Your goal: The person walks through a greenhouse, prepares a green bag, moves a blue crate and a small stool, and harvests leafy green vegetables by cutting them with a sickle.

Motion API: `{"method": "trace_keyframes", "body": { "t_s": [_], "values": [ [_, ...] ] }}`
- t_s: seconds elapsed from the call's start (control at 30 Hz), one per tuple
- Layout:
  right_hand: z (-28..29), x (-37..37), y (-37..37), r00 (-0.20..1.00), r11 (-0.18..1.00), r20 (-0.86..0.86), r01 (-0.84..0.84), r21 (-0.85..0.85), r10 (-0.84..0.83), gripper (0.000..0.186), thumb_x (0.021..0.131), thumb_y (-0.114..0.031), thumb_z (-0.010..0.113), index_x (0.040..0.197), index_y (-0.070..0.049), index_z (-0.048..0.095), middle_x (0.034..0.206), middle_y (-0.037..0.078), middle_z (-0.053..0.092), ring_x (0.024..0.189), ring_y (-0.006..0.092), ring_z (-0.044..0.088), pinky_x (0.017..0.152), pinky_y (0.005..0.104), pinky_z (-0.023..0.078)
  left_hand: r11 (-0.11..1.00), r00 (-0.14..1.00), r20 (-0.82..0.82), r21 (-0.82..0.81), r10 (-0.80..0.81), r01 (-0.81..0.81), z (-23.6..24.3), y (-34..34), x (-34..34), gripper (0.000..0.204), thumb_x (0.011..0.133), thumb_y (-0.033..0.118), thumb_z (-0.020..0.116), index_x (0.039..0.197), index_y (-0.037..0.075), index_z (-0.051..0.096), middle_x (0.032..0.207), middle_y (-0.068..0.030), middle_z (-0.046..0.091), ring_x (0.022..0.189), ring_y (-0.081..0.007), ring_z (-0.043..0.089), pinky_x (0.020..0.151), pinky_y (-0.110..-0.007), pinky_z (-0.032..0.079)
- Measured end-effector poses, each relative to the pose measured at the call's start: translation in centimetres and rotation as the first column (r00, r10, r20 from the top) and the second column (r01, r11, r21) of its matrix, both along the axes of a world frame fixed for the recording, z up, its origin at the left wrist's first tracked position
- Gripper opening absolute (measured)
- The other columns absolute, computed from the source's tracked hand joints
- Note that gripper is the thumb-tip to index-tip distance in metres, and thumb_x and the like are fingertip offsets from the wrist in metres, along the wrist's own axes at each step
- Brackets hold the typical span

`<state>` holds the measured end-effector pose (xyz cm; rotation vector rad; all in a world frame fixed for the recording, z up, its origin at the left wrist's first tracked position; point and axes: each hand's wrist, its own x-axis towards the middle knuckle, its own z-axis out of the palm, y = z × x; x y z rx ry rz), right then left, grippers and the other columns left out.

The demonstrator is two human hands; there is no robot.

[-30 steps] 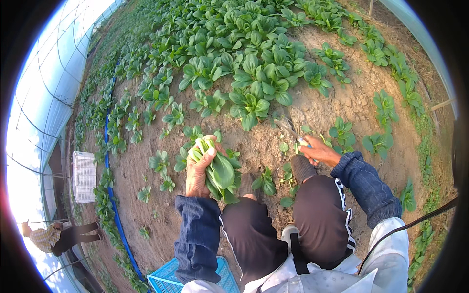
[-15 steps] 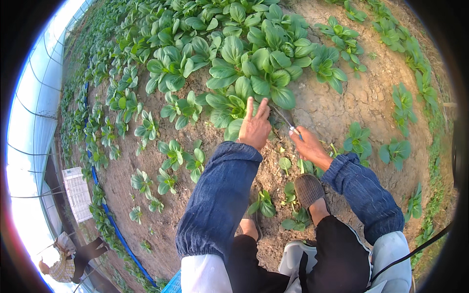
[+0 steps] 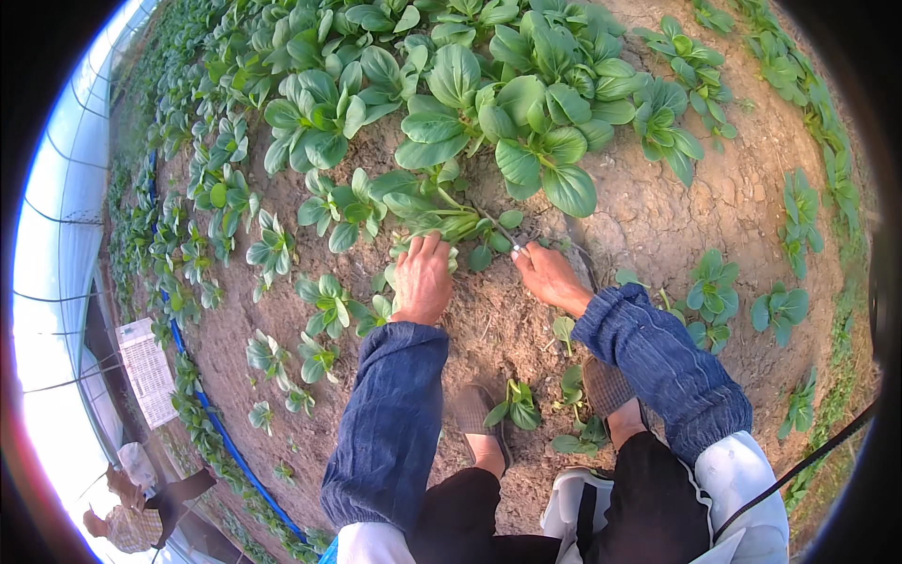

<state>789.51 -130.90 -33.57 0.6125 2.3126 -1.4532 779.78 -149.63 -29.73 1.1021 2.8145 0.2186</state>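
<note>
A leafy bok choy [image 3: 451, 222] lies tipped to the left, its pale stem base pointing right. Around its leaves are the curled fingers of my left hand [image 3: 423, 280]. My right hand [image 3: 552, 276] is closed on the handle of a thin-bladed knife [image 3: 499, 227]. The blade reaches up and left to the plant's stem base; whether it has cut through cannot be seen. Just beyond stands a larger clump of bok choy [image 3: 536, 113] with broad green leaves. Loose leaves lie on the soil near the blade.
Smaller bok choy plants [image 3: 329, 305] grow to the left and right. Cut leaves [image 3: 520, 406] lie between my shoes. A blue hose [image 3: 221, 432] runs along the left, near a white crate [image 3: 147, 371]. Another person [image 3: 136, 512] is at the lower left.
My left hand has moved left and nearer me, tipping the bok choy over leftward. My right hand with the knife has moved left, and the blade now meets the stem base.
</note>
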Motion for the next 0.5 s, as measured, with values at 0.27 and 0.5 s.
{"method": "trace_keyframes", "body": {
  "t_s": [0.27,0.5],
  "values": [
    [0.1,1.3,-0.6,0.997,0.997,-0.072,-0.031,0.069,0.036,0.032,0.094,-0.03,0.047,0.092,0.002,0.05,0.067,0.022,0.059,0.061,0.0419,0.057,0.056,0.0483,0.041,0.999,0.998,0.057,0.042,-0.001,-0.001,-0.1,-0.3,0.0,0.032,0.06,-0.001,0.064,0.091,0.004,0.06,0.107,-0.0074,0.056,0.101,-0.0269,0.054,0.079,-0.04,0.047],
    [-0.8,-0.4,-0.4,0.999,0.997,0.023,-0.046,0.066,0.044,0.034,0.096,-0.031,0.043,0.093,0.003,0.05,0.068,0.02,0.06,0.056,0.0352,0.058,0.056,0.0442,0.047,0.998,0.993,0.116,0.065,0.008,-0.015,-0.1,-0.7,0.1,0.036,0.06,0.0,0.067,0.095,0.003,0.06,0.11,-0.0095,0.057,0.101,-0.0295,0.055,0.08,-0.04,0.048]
  ]
}}
